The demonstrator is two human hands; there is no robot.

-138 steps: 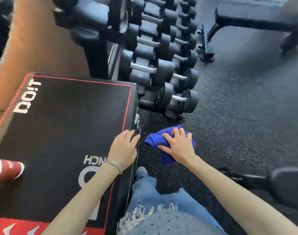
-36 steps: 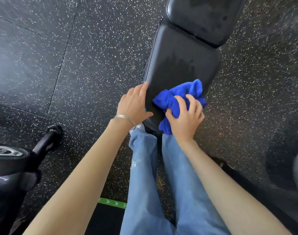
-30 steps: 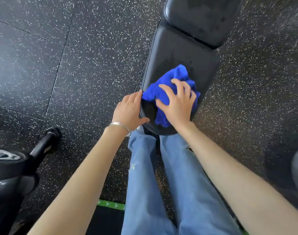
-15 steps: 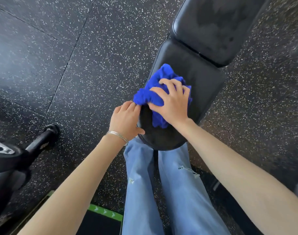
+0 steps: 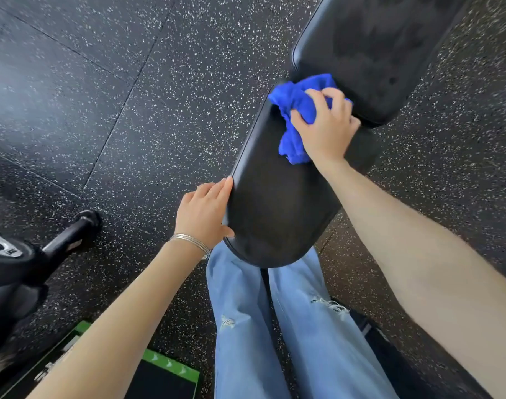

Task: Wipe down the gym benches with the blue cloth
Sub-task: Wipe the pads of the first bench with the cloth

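A black padded gym bench stretches away from me, with its seat pad (image 5: 277,203) nearest and its back pad (image 5: 369,50) beyond a narrow gap. My right hand (image 5: 326,125) presses the crumpled blue cloth (image 5: 295,105) onto the far end of the seat pad, right at that gap. The cloth bunches out to the left of my fingers and hangs below my palm. My left hand (image 5: 204,213), with thin bangles on the wrist, grips the near left edge of the seat pad.
Black speckled rubber flooring (image 5: 131,96) lies all around. A dark machine with a black handle (image 5: 70,240) stands at the lower left. A black box with green trim (image 5: 159,375) sits by my feet. My legs in blue jeans (image 5: 260,326) stand at the bench's near end.
My right hand has pushed the cloth from the near part of the seat pad up to its far end by the gap. My left hand stays on the pad's left edge.
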